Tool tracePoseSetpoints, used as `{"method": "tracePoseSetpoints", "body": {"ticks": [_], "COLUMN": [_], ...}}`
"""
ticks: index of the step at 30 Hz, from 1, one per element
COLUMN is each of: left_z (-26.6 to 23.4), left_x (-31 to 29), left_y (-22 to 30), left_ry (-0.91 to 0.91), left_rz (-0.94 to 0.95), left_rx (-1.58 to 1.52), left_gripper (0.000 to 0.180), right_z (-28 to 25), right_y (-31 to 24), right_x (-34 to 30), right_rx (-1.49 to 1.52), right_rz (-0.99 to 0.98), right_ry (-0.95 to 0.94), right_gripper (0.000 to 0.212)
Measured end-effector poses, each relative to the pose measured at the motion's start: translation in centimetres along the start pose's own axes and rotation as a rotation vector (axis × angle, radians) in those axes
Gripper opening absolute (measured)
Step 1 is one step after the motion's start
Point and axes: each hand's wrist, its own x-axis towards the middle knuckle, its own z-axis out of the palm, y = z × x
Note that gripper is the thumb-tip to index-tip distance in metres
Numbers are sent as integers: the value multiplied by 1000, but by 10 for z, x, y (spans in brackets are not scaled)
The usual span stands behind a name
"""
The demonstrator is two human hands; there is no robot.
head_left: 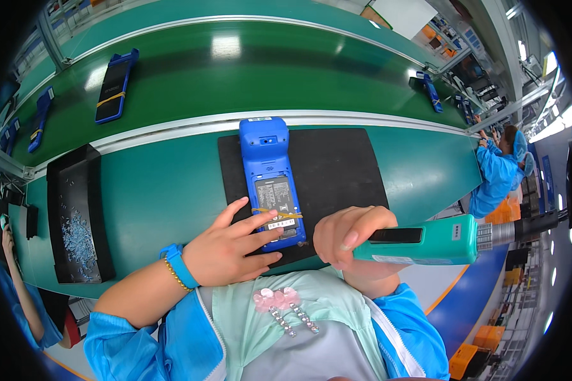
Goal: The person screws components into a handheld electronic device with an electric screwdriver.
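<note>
Blue plastic makes up most of the device (267, 166) in front of the worker, which rests on a black mat (343, 171) with its battery (276, 190) facing up and its bulky end pointing away toward the belt (299, 76). A yellow band (290, 215) wraps its nearer half. The left hand (232, 247) comes in from the left, fingers spread rather than curled; they lie across the device's near end, over the band and the battery's lower part, touching without closing around it. The right hand (353, 238) is clenched firmly around a green driver (451, 240), thumb along its side, just right of the device's near end; I can't make out the driver's tip behind the fist. So the device lies under the left fingers and outside the right-hand grip. On the left of the green table (159, 190), a black tray (73, 171) holds a scatter of tiny bluish bits (77, 240). Beyond the rail, other blue units (115, 86) lie on the belt, and a co-worker (496, 174) in blue stands farther off at the right.
</note>
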Motion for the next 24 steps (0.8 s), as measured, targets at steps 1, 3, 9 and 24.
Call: {"method": "tracePoseSetpoints", "body": {"ticks": [1, 3, 9, 24], "left_z": [0, 2, 1, 5], "left_x": [-3, -8, -16, -26], "left_y": [0, 1, 3, 1], "left_ry": [-3, 19, 29, -17], "left_rz": [-6, 0, -30, -60], "left_rx": [2, 73, 145, 131], "left_gripper": [32, 31, 33, 48], "right_z": [4, 11, 23, 29], "right_y": [2, 5, 20, 39], "right_x": [2, 5, 11, 11], "right_rx": [7, 55, 38, 19], "right_rz": [0, 43, 54, 82], "right_ry": [-1, -3, -43, -111], "right_gripper": [51, 47, 32, 56]}}
